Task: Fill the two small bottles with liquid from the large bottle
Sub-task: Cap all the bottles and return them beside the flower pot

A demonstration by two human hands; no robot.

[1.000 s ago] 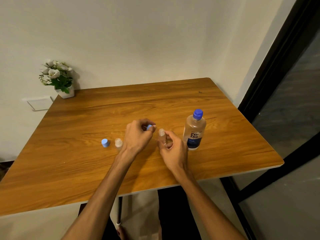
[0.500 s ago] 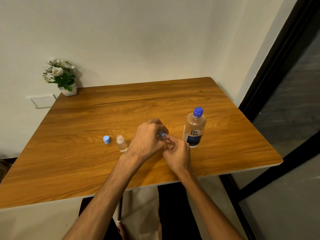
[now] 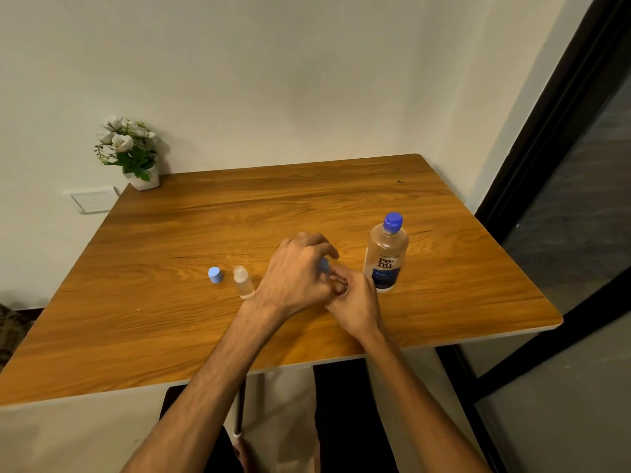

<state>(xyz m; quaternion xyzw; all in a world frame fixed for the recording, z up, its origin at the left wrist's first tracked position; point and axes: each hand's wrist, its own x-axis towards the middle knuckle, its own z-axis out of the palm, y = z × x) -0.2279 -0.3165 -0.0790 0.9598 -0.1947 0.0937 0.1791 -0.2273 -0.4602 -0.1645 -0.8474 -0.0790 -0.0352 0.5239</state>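
Near the middle of the wooden tabletop (image 3: pixel 170 322), toward its front edge, both hands met over one small bottle that was almost wholly hidden between them. The left hand (image 3: pixel 295 278) had its fingers pinched on a small blue cap (image 3: pixel 323 265), held right at the bottle's top. The right hand (image 3: pixel 355 302) was curled around the hidden bottle's body low down, steadying it; whether the cap was going on or coming off could not be told.

The second small bottle (image 3: pixel 243 280) stood uncapped and upright just left of the hands, its loose blue cap (image 3: pixel 215 274) resting just beside it, toward the left edge. The large bottle (image 3: pixel 386 256), labelled "renu", stood upright just right of the hands with its blue cap closed. A potted flower (image 3: pixel 128 150) sat at the far left corner.

The small bottles looked like light, clear plastic, easy to tip and smooth enough to slip, so a low hold around the body seemed sound. The tiny cap likely needed only a fingertip pinch. The large bottle appeared well filled and heavier; its labelled waist seemed the best place to hold it for pouring.
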